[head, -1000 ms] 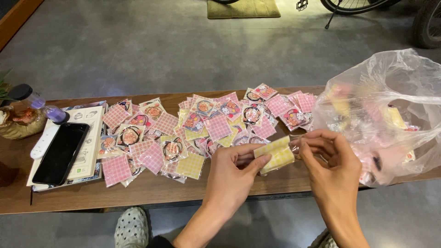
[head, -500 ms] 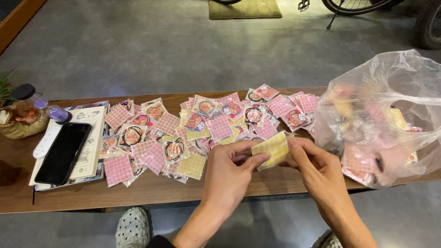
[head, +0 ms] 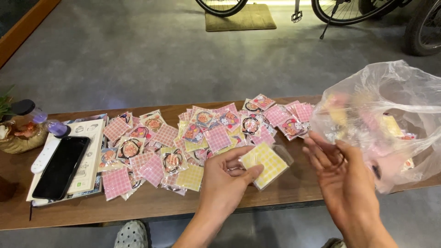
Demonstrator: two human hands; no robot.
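Observation:
My left hand (head: 226,178) holds a small yellow checked packet (head: 265,163) in clear wrap, pinched between thumb and fingers above the table's front edge. My right hand (head: 341,176) is open with its fingers spread, just right of the packet and not touching it, close to a clear plastic bag (head: 390,115) with more pink and yellow packets inside. Several pink and yellow checked packets (head: 193,135) lie spread across the middle of the wooden table (head: 151,204).
At the table's left end a black phone (head: 61,166) lies on a book (head: 89,160), beside a white remote (head: 43,156) and a small planter (head: 18,135). Bicycle wheels (head: 349,9) and a doormat (head: 239,18) are on the grey floor behind.
My right hand has let go of the yellow packet and opened, drawing back to the right. My left hand still holds the packet, now slightly farther forward.

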